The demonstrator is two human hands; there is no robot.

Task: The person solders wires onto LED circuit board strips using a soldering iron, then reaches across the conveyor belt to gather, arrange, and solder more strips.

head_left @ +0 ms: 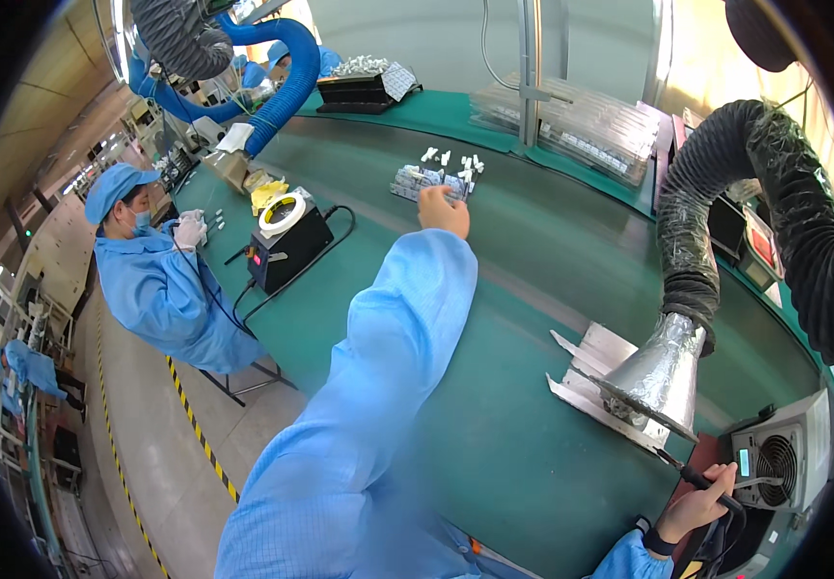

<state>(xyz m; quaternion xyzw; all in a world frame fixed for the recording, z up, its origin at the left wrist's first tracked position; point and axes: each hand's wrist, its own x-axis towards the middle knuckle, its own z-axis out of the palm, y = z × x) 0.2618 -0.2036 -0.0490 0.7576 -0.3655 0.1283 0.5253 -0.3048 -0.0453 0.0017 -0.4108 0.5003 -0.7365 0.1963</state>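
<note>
My left arm, in a light blue sleeve, stretches far across the green bench. My left hand (444, 211) is closed at the near edge of a small greyish tray (405, 185), its fingertips partly hidden. Small white parts (472, 166) stand on and behind that tray. At the lower right, my right hand (698, 508) grips the dark handle of a soldering iron (695, 477). The iron's front end points up and left, close under a foil-wrapped fume hood (663, 372). A black band circles my right wrist.
A ribbed black duct (692, 222) arches down to the hood, beside a white fan unit (783, 454). A black box with a tape roll (287, 246) and cables stands left of my arm. A co-worker in blue (171, 280) sits at the left. Clear plastic trays (595, 135) lie behind.
</note>
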